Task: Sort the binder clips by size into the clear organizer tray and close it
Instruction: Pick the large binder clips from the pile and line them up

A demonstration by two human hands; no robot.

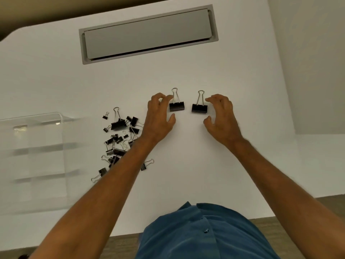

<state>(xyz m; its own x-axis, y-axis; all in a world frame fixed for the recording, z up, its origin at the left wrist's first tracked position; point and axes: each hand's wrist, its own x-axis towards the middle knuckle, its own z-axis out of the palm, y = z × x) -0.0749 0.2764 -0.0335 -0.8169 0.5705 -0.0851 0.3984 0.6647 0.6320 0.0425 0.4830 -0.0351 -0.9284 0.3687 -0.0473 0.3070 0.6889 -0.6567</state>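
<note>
We've got both hands out over the middle of the tabletop (186, 165). The left hand (160, 116) hovers with fingers loosely curled and thumb spread, gripping nothing, its fingertips just beside the left large clip (177, 105). The right hand (221, 114) mirrors it, fingers arched and apart, holding nothing, just beside the right large clip (199, 107).

Those two big clips stand side by side on their black bodies, wire handles pointing to the far side, a small gap between them. We read that as a size group being started: the largest ones set apart from the rest so they can go into one compartment together (a guess from the layout, mind).

Out to the left, partly under the left forearm, lies the pile of mixed clips (119, 141), large, medium and tiny ones tangled, with another big one (118, 123) at its far edge and a stray (146, 164) on the near side.

Further left sits the clear organizer tray (61, 116), blurred here. We can make out dividers across it, and no clips show inside; whether its lid is open we can't tell. So nothing is sorted into it yet, by our reckoning.

On the far side, a grey cable hatch (147, 34) is set into the tabletop.
</note>
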